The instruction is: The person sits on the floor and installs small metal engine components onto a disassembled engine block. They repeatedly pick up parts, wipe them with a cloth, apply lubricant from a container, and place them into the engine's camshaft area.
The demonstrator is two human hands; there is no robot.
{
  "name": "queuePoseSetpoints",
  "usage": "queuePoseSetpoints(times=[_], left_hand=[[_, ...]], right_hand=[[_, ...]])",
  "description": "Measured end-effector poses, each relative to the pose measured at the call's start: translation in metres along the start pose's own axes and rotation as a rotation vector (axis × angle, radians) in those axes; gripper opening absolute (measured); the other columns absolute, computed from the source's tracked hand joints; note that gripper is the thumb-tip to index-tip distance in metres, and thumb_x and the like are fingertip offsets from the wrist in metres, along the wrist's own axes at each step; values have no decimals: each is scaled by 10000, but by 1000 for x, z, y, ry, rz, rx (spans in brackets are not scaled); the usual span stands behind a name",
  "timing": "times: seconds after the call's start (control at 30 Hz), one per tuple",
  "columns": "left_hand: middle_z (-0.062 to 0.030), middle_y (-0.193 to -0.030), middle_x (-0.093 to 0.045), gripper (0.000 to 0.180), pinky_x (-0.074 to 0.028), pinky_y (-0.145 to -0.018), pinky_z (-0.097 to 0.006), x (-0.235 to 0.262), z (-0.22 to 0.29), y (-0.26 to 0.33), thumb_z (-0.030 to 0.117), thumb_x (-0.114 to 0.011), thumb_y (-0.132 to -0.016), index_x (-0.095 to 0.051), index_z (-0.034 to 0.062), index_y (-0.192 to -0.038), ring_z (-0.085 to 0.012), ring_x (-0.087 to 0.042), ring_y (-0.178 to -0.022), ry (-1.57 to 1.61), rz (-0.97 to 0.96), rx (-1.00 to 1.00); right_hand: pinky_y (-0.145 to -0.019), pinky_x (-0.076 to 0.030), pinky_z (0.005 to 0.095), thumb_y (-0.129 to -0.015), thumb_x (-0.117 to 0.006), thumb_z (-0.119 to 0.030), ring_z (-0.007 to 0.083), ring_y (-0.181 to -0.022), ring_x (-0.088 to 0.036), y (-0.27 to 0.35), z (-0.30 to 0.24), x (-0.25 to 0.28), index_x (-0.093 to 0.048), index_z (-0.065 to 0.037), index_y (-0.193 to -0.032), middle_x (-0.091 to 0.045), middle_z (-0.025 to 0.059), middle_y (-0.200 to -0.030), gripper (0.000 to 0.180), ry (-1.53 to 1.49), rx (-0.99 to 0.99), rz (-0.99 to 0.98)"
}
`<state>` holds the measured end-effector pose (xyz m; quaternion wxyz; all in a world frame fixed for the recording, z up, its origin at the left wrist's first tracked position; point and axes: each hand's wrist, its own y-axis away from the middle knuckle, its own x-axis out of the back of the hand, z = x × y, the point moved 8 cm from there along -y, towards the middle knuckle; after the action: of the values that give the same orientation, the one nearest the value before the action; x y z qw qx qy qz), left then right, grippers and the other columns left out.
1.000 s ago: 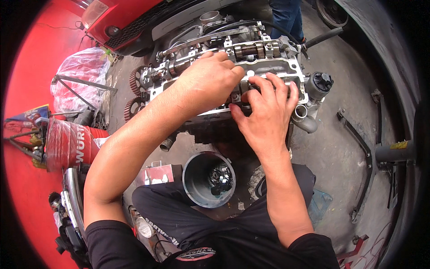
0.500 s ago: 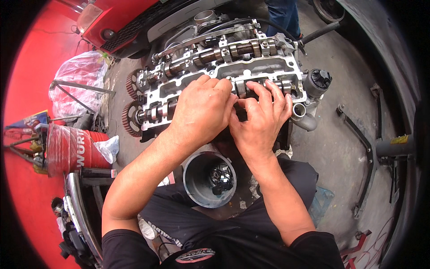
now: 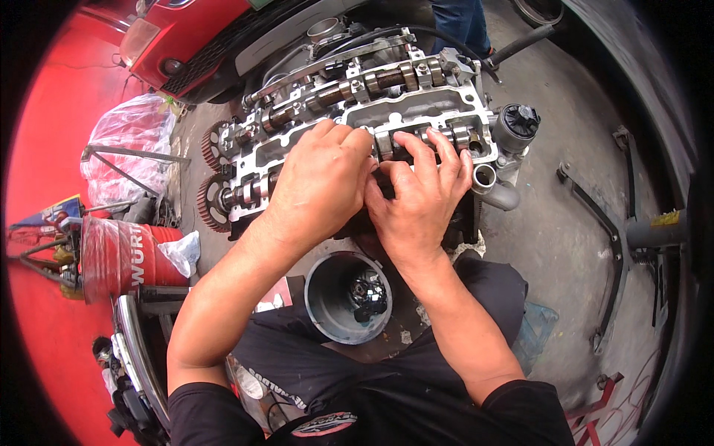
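Observation:
A metal engine cylinder head (image 3: pixel 416 104) lies before me, with two exposed camshafts (image 3: pixel 327 99) and toothed pulleys (image 3: pixel 213 201) on its left end. Both my hands are at the near camshaft. My left hand (image 3: pixel 321 175) is closed over its middle, with the fingers curled down; whatever lies in them is hidden. Close beside it, my right hand (image 3: pixel 418 197) has its fingers bent and spread, with the tips resting on or just above the shaft. Its thumb reaches toward the left hand's fingertips. The gap between the hands is too covered to make out.
Between my knees stands a grey bucket (image 3: pixel 316 312) with dark parts inside. A red drum (image 3: pixel 134 256) and a plastic-wrapped bundle (image 3: pixel 130 141) are at left. A black-capped round housing (image 3: pixel 518 123) sits at the engine's right end. Beyond it, a metal stand (image 3: pixel 595 208) is on the floor.
The view has shifted slightly, so the engine and both hands appear a little farther left. At the near camshaft the hands keep nearly the same pose.

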<state>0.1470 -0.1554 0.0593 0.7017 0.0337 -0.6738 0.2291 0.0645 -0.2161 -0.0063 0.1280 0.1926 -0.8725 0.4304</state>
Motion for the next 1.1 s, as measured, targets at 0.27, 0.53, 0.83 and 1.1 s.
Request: queuePoseSetpoints(times=[0.27,0.53,0.83,1.1], left_hand=[[-139,-886,-620,106,-492,-768,-449,6,-6,2,0,-710,-822,-658,20,-912,-363,-586,-873,126,66,-28],[-129,-880,-610,94,-494,-754,-425,2,-6,3,-8,-695,-834,-681,19,-923,-347,-583,-870,155,67,-65],[-184,-835,-711,224,-530,-708,-394,-7,-54,-25,167,-719,-910,-703,-24,-1027,-267,-669,-711,232,-169,330],[-167,-868,-696,113,-503,-837,-482,-6,-36,-41,137,-677,-832,-672,24,-843,-386,-646,-916,-46,-149,-118]], right_hand=[[-1108,-243,693,-788,-792,-222,349,-1318,-478,-1,-1,2,-654,-71,-767,-638,53,-1225,205,13,1,-17],[-1115,-239,684,-787,-797,-225,345,-1321,-479,1,-1,2,-663,-73,-793,-638,51,-1224,203,14,1,-20],[-1113,-257,661,-773,-827,-248,335,-1311,-479,-1,-2,2,-691,-95,-875,-626,56,-1251,229,55,-1,-26],[-966,-386,486,-830,-782,-230,255,-958,-577,-16,-15,1,-696,-112,-937,-622,33,-915,181,37,143,7]])
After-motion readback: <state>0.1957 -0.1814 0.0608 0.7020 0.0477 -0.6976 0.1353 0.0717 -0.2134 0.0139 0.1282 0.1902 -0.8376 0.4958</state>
